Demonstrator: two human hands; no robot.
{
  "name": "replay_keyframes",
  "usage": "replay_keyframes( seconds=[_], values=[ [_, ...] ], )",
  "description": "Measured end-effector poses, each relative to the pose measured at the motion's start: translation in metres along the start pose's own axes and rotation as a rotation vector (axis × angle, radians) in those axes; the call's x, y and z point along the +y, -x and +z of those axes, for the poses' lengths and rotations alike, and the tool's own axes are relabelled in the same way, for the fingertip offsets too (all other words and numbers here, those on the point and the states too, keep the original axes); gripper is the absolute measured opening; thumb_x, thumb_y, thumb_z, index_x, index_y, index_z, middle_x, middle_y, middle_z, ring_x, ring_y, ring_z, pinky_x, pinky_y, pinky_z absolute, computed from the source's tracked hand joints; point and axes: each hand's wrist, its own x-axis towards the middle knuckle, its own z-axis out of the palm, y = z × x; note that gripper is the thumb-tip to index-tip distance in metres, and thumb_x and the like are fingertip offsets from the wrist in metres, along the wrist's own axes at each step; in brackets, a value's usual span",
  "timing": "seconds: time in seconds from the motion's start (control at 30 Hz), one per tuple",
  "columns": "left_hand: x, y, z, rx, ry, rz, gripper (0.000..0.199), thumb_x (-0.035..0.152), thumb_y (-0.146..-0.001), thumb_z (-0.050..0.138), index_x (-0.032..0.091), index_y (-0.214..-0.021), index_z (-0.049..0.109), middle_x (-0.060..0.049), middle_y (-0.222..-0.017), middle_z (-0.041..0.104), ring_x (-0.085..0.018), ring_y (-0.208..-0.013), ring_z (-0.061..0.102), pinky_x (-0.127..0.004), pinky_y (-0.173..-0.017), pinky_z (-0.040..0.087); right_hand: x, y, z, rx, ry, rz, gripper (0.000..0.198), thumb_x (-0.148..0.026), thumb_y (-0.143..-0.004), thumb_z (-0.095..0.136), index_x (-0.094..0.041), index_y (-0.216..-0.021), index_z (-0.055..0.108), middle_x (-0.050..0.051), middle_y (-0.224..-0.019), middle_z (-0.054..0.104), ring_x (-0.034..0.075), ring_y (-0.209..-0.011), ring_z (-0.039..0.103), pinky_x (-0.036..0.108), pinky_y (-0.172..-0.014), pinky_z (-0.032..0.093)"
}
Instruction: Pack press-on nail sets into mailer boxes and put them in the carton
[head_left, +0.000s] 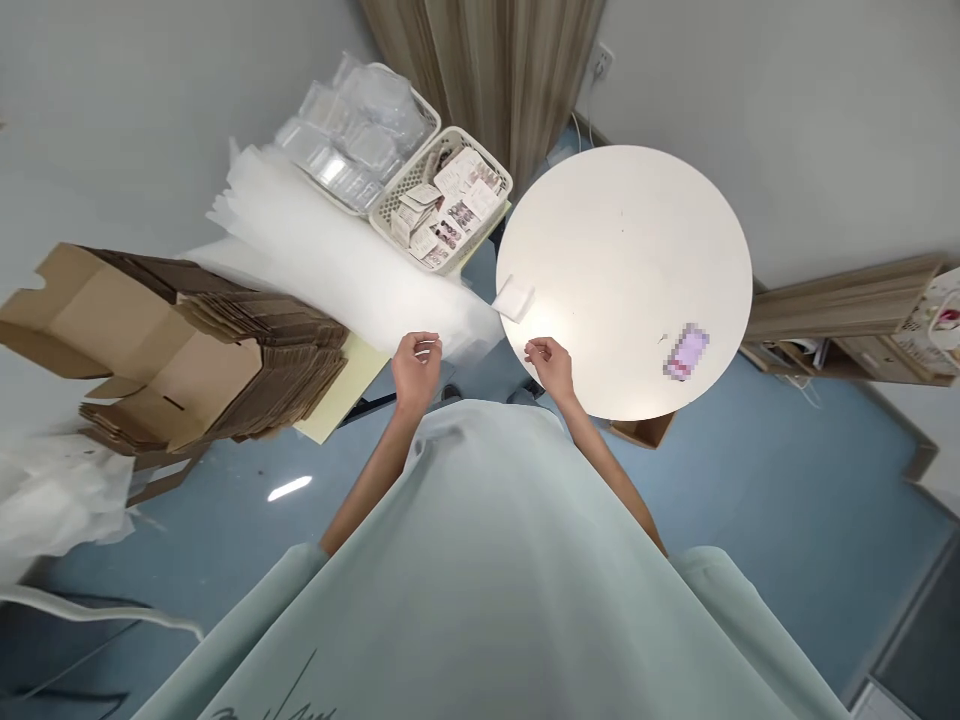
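My left hand [416,372] hovers over the front end of a pile of white foam sheets [322,240]. Its fingers are loosely bent, with a gap to the thumb and nothing visible between them. At the near left edge of the round white table [637,250], my right hand [553,368] is held with its fingers half curled, and no object shows in it. A small white packet or folded piece [514,298] lies on the table's left rim, just beyond my right hand and apart from it.
Behind the foam stand a basket of clear plastic boxes [360,130] and a basket of printed cards [450,205]. Flattened cardboard boxes [277,370] are stacked at left. A blurred-out purple item [685,352] lies on the table. A wooden shelf [840,310] stands at right.
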Motion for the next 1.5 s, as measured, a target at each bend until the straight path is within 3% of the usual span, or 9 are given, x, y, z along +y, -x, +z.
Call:
replay_keyframes(
  seconds=[0.2, 0.37, 0.47, 0.53, 0.73, 0.97, 1.27, 1.37, 1.5],
  values=[
    [-0.029, -0.006, -0.098, 0.146, 0.047, 0.157, 0.009, 0.033, -0.1, 0.062, 0.028, -0.105, 0.068, -0.007, -0.119, 0.081, -0.024, -0.111, 0.079, -0.043, -0.107, 0.067, -0.05, 0.028, 0.05, -0.018, 0.037, -0.134, 0.028, -0.052, -0.101, 0.068, -0.026, -0.108, 0.073, 0.008, -0.11, 0.086, 0.026, -0.098, 0.085, 0.045, -0.102, 0.069],
    [-0.082, -0.018, -0.202, 0.311, -0.089, 0.197, 0.016, 0.037, -0.1, 0.071, 0.028, -0.114, 0.07, -0.008, -0.121, 0.075, -0.028, -0.114, 0.075, -0.051, -0.113, 0.063, -0.083, 0.051, 0.116, -0.088, 0.061, -0.23, 0.036, -0.059, -0.1, 0.07, -0.025, -0.111, 0.074, 0.009, -0.111, 0.085, 0.027, -0.098, 0.085, 0.048, -0.101, 0.069],
    [-0.118, -0.031, -0.247, 0.268, -0.223, 0.164, 0.027, 0.035, -0.089, 0.085, 0.028, -0.112, 0.072, -0.009, -0.12, 0.073, -0.035, -0.12, 0.07, -0.061, -0.12, 0.057, -0.102, 0.061, 0.159, -0.16, 0.091, -0.278, 0.038, -0.062, -0.102, 0.069, -0.026, -0.11, 0.074, 0.008, -0.11, 0.085, 0.026, -0.097, 0.085, 0.047, -0.1, 0.069],
    [-0.136, -0.039, -0.263, 0.198, -0.246, 0.152, 0.029, 0.033, -0.085, 0.088, 0.028, -0.109, 0.072, -0.01, -0.12, 0.074, -0.038, -0.125, 0.068, -0.064, -0.123, 0.053, -0.114, 0.066, 0.186, -0.219, 0.126, -0.302, 0.037, -0.061, -0.103, 0.069, -0.026, -0.11, 0.075, 0.007, -0.11, 0.085, 0.025, -0.097, 0.085, 0.045, -0.1, 0.069],
    [-0.156, -0.046, -0.272, 0.122, -0.207, 0.132, 0.026, 0.029, -0.087, 0.085, 0.026, -0.11, 0.074, -0.013, -0.126, 0.077, -0.04, -0.13, 0.071, -0.059, -0.123, 0.054, -0.139, 0.075, 0.246, -0.355, 0.23, -0.4, 0.032, -0.055, -0.105, 0.066, -0.025, -0.111, 0.075, 0.006, -0.111, 0.084, 0.023, -0.096, 0.083, 0.039, -0.097, 0.067],
    [-0.154, -0.042, -0.279, -0.001, -0.338, 0.161, 0.029, 0.032, -0.101, 0.073, 0.02, -0.127, 0.079, -0.014, -0.132, 0.084, -0.037, -0.129, 0.075, -0.052, -0.117, 0.058, -0.15, 0.081, 0.28, -0.443, 0.379, -0.593, 0.036, -0.056, -0.11, 0.06, -0.024, -0.114, 0.076, 0.006, -0.111, 0.085, 0.023, -0.099, 0.079, 0.039, -0.096, 0.065],
    [-0.15, -0.048, -0.273, 0.014, -0.514, 0.286, 0.045, 0.024, -0.113, 0.041, 0.015, -0.135, 0.079, -0.021, -0.134, 0.081, -0.039, -0.127, 0.075, -0.052, -0.112, 0.058, -0.136, 0.079, 0.331, -0.636, 0.904, -0.94, 0.034, -0.022, -0.116, 0.054, -0.017, -0.144, 0.072, 0.018, -0.151, 0.071, 0.034, -0.145, 0.065, 0.052, -0.127, 0.055],
    [-0.151, -0.05, -0.266, 0.032, -0.607, 0.311, 0.046, 0.02, -0.109, 0.044, 0.014, -0.137, 0.08, -0.022, -0.13, 0.08, -0.04, -0.125, 0.074, -0.052, -0.11, 0.058, -0.128, 0.076, 0.343, -0.652, 1.081, -0.971, 0.038, -0.014, -0.115, 0.051, -0.011, -0.147, 0.07, 0.022, -0.153, 0.068, 0.035, -0.149, 0.062, 0.053, -0.129, 0.054],
    [-0.152, -0.045, -0.265, 0.048, -0.597, 0.346, 0.042, 0.019, -0.108, 0.047, 0.02, -0.124, 0.086, -0.018, -0.124, 0.08, -0.036, -0.117, 0.073, -0.049, -0.103, 0.06, -0.119, 0.074, 0.345, -0.663, 1.212, -0.949, 0.039, -0.009, -0.114, 0.047, -0.008, -0.146, 0.069, 0.022, -0.15, 0.068, 0.034, -0.14, 0.066, 0.051, -0.122, 0.059]
  ],
)
